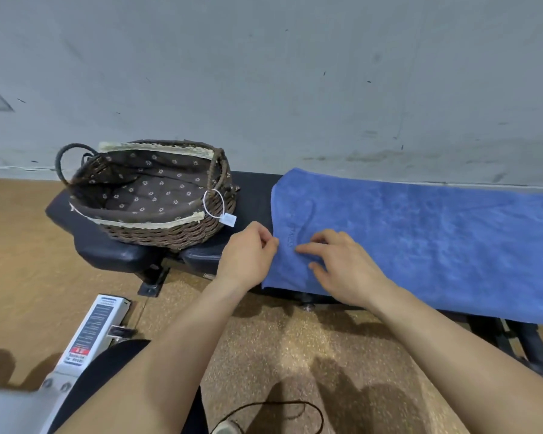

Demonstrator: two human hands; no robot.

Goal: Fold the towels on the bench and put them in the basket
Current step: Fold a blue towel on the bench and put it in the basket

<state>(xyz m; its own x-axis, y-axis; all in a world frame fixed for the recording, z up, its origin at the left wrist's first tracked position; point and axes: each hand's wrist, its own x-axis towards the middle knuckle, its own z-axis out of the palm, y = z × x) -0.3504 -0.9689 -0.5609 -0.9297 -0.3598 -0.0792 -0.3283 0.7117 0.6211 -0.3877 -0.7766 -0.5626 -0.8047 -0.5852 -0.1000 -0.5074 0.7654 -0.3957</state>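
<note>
A blue towel (pixel 420 239) lies spread flat along the black padded bench (pixel 254 195), its near edge hanging over the front; bare bench shows between it and the wicker basket (pixel 157 227) at the left end. The basket's flowered brown lining holds nothing. The left hand (pixel 248 255) pinches the towel's left edge; the right hand (pixel 342 264) rests on it, fingers spread
</note>
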